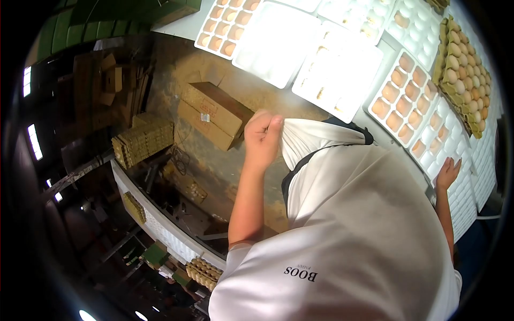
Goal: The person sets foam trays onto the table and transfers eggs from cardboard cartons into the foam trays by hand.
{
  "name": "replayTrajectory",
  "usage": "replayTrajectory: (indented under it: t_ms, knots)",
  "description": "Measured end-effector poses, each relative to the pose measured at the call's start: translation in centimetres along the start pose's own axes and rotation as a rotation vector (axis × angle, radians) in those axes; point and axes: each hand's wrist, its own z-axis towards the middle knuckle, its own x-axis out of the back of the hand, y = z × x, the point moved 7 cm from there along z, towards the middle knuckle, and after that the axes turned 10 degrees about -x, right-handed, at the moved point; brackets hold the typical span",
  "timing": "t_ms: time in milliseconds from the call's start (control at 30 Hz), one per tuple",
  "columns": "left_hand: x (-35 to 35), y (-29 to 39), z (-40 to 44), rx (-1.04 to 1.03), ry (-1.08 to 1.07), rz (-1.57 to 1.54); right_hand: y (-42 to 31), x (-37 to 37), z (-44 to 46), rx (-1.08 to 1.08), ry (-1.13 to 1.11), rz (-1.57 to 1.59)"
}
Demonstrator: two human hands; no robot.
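My left hand [262,134] is closed on the hem of a white shirt [305,139], pulling the cloth out to the left over the floor. My right hand [448,172] is open, its fingers stretched out above or on the white egg tray [455,187] at the right; whether it touches the tray I cannot tell. Just above that hand lies a white tray holding a few brown eggs [432,128]. Farther up, a white tray full of brown eggs [402,96] sits at the table's edge. A pulp flat loaded with eggs [467,75] stands beyond it.
Bright white trays [337,69] line the table's near edge, with another tray of eggs [227,25] at the far left. An open cardboard box [214,115] lies on the floor. Stacked pulp flats [143,142] stand left of it. A second table [166,230] holds more flats.
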Motion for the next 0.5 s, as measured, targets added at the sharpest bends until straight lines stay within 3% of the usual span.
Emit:
replayTrajectory:
  t_ms: [133, 200, 233, 267, 300, 367, 433, 467, 500]
  knots:
    - [0.9, 0.2, 0.6, -0.001, 0.046, 0.066, -0.7, 0.6, 0.0, -0.014, 0.001, 0.009]
    - [5.5, -2.3, 0.8, 0.295, 0.605, -0.581, -1.3, 1.0, 0.0, -0.019, -0.009, 0.038]
    - [10.4, -2.0, 1.6, 0.17, 0.802, -0.68, -1.2, 1.0, 0.0, -0.03, -0.018, 0.063]
    - [14.5, 2.8, 3.0, -0.153, 0.869, -0.262, -1.1, 1.0, -0.1, -0.038, -0.029, 0.087]
    - [16.7, 7.6, 3.4, -0.301, 0.939, 0.125, -1.2, 1.0, -0.2, -0.043, -0.028, 0.072]
    - [19.3, 12.5, 5.2, -0.574, 0.695, 0.124, -1.2, 1.0, 0.0, -0.05, -0.024, 0.047]
    - [15.1, 14.3, 7.7, -0.506, 0.425, -0.118, -1.6, 1.0, 0.0, -0.05, -0.026, 0.047]
    - [12.5, 12.7, 8.5, -0.402, 0.238, -0.154, -1.7, 1.2, 0.0, -0.056, -0.022, 0.044]
    - [8.9, 10.9, 8.3, -0.164, 0.099, -0.015, -2.0, 1.4, 0.0, -0.066, -0.031, 0.054]
